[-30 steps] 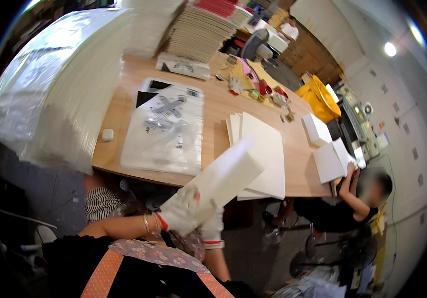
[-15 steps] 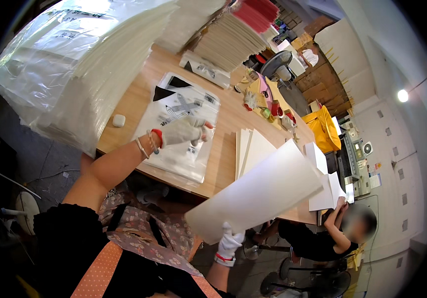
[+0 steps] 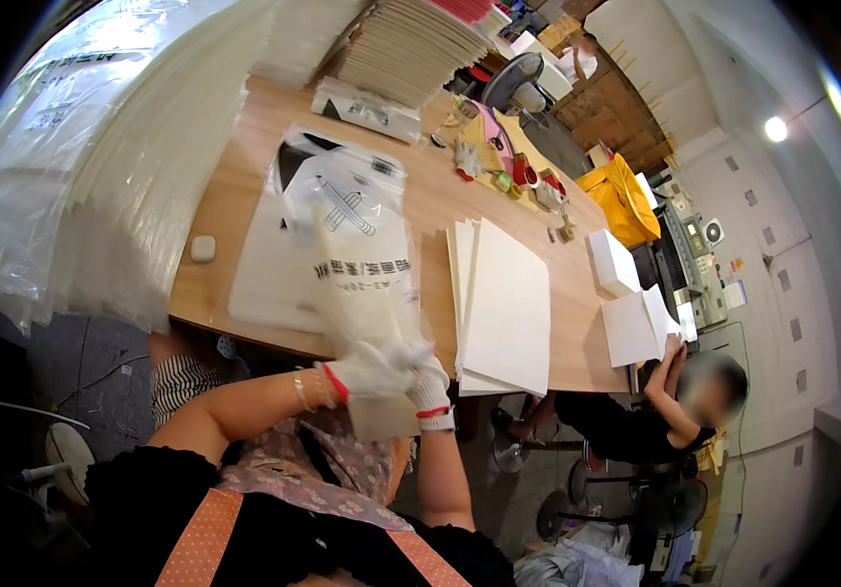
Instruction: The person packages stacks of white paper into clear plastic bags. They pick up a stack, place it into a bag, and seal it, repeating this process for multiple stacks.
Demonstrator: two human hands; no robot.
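Note:
Both my hands wear white gloves and meet at the table's front edge. My left hand (image 3: 376, 372) is blurred but closed around the lower end of a clear printed plastic bag (image 3: 347, 210), which stretches away over a pile of similar bags (image 3: 278, 284). Just right of it, my right hand (image 3: 428, 383) is closed on a sheaf of white paper (image 3: 386, 421), whose near end shows below the gloves. Whether the sheaf's far part lies inside the bag or under it, I cannot tell. To the right, several white paper stacks (image 3: 506, 308) lie slightly fanned on the table.
A tall plastic-wrapped stack (image 3: 117, 186) borders the table's left side. A small white case (image 3: 203, 248) sits near it. Tape rolls and scissors (image 3: 497, 143) lie at the far side, with a yellow bag (image 3: 621, 201) beyond. At right, a seated person (image 3: 670, 406) handles white paper.
My right hand has brought the paper sheaf leftward, beside my left hand. The left hand has drawn back toward me with a bag. The paper stacks on the table now show fully.

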